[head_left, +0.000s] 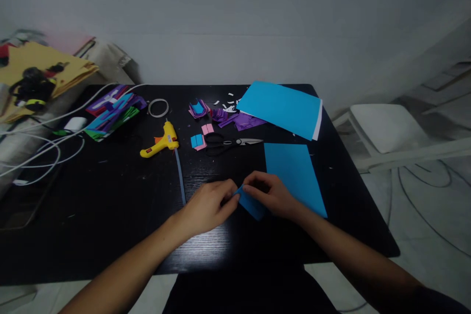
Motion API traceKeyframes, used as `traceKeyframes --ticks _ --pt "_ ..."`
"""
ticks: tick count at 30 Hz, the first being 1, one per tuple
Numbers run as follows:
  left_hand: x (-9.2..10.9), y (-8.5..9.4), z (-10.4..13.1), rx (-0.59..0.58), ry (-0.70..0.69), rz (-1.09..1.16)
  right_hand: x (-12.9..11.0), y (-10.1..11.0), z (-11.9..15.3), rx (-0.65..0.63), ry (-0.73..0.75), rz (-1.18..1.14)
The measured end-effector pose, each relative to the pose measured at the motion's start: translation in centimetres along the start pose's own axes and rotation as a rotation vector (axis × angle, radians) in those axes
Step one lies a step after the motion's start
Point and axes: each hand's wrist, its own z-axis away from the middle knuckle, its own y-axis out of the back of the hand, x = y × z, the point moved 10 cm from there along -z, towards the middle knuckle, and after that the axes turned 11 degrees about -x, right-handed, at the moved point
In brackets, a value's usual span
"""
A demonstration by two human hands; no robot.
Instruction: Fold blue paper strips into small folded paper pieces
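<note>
A small piece of blue paper [252,204] is pinched between my two hands above the black table. My left hand [211,204] grips its upper left corner with thumb and fingers. From the right, my right hand [270,194] holds the top edge close to my left fingertips. Beside my right hand and partly under it lies a larger blue sheet [298,171]. Black-handled scissors [245,142] lie beyond my hands, their blades pointing right. Near them are small folded blue [196,141] and pink [207,129] paper pieces.
A yellow glue gun [164,141] and a tape ring [158,108] lie at the left. Purple strips [248,120], white scraps and a big blue sheet [281,108] are at the back. Cables [55,142] cross the left side. A white chair [382,127] stands right.
</note>
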Motion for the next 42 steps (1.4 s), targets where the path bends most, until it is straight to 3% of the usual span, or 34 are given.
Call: traceKeyframes --ticks 17,42 --pt "0.04 -0.65 -0.20 -0.062 0.011 0.108 -0.28 -0.55 -0.05 -0.081 0.015 -0.060" --pt "-0.36 -0.88 -0.19 -0.044 0.002 0.107 0.04 -0.51 -0.26 -0.060 0.041 -0.062"
